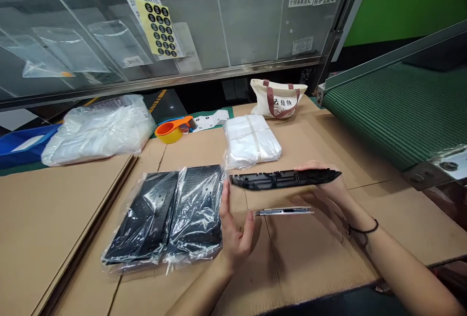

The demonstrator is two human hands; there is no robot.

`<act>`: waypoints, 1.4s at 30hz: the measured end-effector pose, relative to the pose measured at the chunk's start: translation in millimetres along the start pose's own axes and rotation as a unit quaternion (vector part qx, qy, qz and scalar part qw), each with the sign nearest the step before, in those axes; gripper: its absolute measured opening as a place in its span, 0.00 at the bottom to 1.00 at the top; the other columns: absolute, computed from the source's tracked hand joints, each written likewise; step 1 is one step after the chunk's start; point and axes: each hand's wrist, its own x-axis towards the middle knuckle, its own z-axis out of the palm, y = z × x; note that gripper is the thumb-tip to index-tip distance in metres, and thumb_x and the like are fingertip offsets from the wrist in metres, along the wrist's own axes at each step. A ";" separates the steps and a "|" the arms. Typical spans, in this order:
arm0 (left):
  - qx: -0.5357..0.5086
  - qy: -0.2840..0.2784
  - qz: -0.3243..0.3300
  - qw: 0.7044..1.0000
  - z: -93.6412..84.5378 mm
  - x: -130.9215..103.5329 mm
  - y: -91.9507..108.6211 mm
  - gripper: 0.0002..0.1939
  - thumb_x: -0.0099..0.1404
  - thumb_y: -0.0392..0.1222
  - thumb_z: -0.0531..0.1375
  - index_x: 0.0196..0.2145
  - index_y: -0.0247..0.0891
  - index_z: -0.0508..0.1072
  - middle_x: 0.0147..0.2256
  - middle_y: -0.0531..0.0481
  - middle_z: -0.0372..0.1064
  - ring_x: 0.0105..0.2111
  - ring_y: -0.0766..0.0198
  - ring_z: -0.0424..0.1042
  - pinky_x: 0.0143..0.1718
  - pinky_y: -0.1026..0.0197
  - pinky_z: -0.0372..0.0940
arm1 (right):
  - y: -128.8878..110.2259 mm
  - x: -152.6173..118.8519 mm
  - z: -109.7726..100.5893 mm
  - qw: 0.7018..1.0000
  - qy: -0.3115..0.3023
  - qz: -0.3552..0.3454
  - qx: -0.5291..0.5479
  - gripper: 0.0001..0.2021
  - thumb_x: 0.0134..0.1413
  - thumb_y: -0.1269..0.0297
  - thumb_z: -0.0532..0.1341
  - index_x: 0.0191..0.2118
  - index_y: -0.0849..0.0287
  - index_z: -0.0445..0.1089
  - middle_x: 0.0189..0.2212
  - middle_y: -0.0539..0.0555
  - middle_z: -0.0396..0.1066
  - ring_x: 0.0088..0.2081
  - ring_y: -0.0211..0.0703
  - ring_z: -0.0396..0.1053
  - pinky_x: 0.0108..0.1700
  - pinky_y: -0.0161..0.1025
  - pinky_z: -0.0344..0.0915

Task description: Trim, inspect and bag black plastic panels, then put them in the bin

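A black plastic panel (284, 179) is held up edge-on above the cardboard-covered table. My right hand (333, 184) grips its right end, with the fingers behind it. At the panel's left end, my left hand (233, 228) has its fingers raised against the edge, with the thumb apart and lower. Below the panel is a slim silver utility knife (284, 211); its left tip meets my left thumb in the view, and I cannot tell whether they touch. Left of that hand lie black panels (197, 204) in clear plastic wrap.
Behind my hands sits a stack of white bags (253, 138), with a cloth tote (279, 99) beyond. An orange tape dispenser (171, 129) and a bulky plastic bundle (102, 129) are at back left. A green conveyor belt (397, 107) borders the right; stacked cardboard (65, 219) the left.
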 end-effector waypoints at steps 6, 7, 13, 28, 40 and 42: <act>0.021 -0.055 0.047 0.997 -28.4 33.8 42.4 0.22 0.68 0.32 0.53 0.58 0.42 0.63 0.56 0.45 0.65 0.57 0.57 0.64 0.60 0.52 0.60 | 30.2 -4.4 -17.7 0.984 0.079 0.119 0.111 0.19 0.30 0.49 0.75 0.29 0.56 0.76 0.29 0.50 0.78 0.32 0.43 0.74 0.36 0.39 0.72; 0.042 -0.061 0.054 0.996 -32.8 45.6 50.6 0.19 0.68 0.32 0.53 0.55 0.42 0.66 0.52 0.46 0.69 0.53 0.59 0.68 0.57 0.54 0.63 | 33.7 -5.5 -18.9 0.978 0.090 0.136 0.129 0.20 0.31 0.48 0.75 0.29 0.56 0.76 0.28 0.50 0.78 0.30 0.42 0.74 0.34 0.38 0.72; 0.247 -0.165 0.118 0.948 -25.3 127.2 48.6 0.08 0.68 0.34 0.54 0.41 0.38 0.72 0.37 0.50 0.76 0.38 0.63 0.75 0.41 0.62 0.69 | 38.3 -7.9 -15.7 0.944 0.114 0.205 0.234 0.22 0.31 0.48 0.75 0.31 0.56 0.74 0.31 0.50 0.77 0.28 0.38 0.73 0.29 0.34 0.71; 0.551 -0.381 0.102 0.736 19.6 171.0 -38.6 0.13 0.63 0.24 0.51 0.35 0.32 0.74 0.38 0.37 0.71 0.41 0.51 0.70 0.37 0.56 0.65 | 33.2 -10.6 -18.4 0.918 0.106 0.244 0.294 0.23 0.29 0.52 0.76 0.33 0.56 0.73 0.30 0.49 0.77 0.28 0.38 0.72 0.27 0.33 0.69; 0.541 -0.358 0.065 0.758 25.5 191.2 -48.8 0.06 0.67 0.35 0.55 0.35 0.35 0.72 0.36 0.42 0.71 0.37 0.54 0.71 0.33 0.58 0.61 | 26.2 -11.5 -15.3 0.930 0.112 0.229 0.264 0.23 0.27 0.50 0.76 0.31 0.57 0.73 0.28 0.50 0.77 0.25 0.37 0.71 0.26 0.33 0.69; 0.535 -0.351 0.048 0.767 26.9 194.4 -50.6 0.07 0.68 0.39 0.56 0.33 0.35 0.72 0.35 0.42 0.71 0.34 0.56 0.71 0.32 0.58 0.61 | 26.4 -13.0 -12.5 0.935 0.111 0.224 0.252 0.24 0.27 0.50 0.76 0.31 0.58 0.73 0.29 0.50 0.77 0.27 0.38 0.72 0.28 0.34 0.70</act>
